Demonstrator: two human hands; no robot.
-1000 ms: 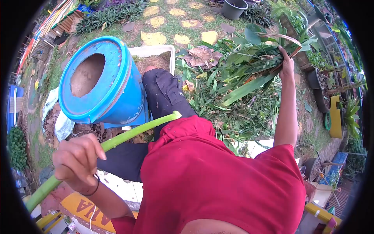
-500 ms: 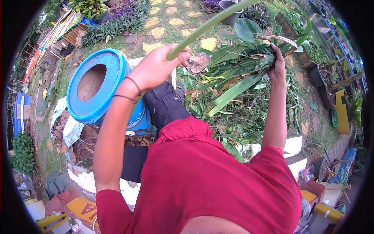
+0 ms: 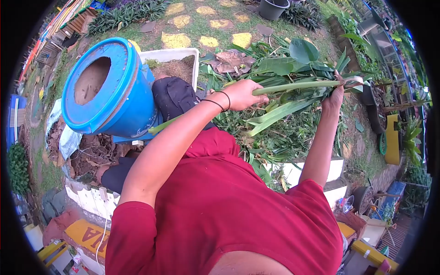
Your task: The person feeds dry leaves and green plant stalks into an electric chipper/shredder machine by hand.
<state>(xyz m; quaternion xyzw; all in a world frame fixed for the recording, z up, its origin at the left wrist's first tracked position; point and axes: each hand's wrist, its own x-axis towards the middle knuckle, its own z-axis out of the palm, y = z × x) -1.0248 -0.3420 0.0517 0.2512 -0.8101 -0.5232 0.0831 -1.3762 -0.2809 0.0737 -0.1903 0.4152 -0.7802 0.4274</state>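
My left hand (image 3: 240, 95) is closed around a thick green stalk (image 3: 295, 86). The stalk runs across to my right hand, and its other end shows behind my left forearm. My right hand (image 3: 334, 95) grips a bunch of long green leaves (image 3: 284, 68) near their gathered ends, with the stalk's end against it. Below the bunch lies a heap of cut greenery (image 3: 279, 137). A blue drum (image 3: 144, 96) with a round opening in its top stands on the left.
Behind my knee is a white tray (image 3: 196, 68) of brown material. Dry leaves (image 3: 91, 153) lie at the lower left. A grey pot (image 3: 273, 9) stands at the top, near yellow stepping stones (image 3: 176, 40). White edging (image 3: 293, 173) runs below the heap.
My left hand has moved right and down, and the stalk has swung from steeply raised to nearly level, across to my right hand. The leafy bunch remains in my right hand.
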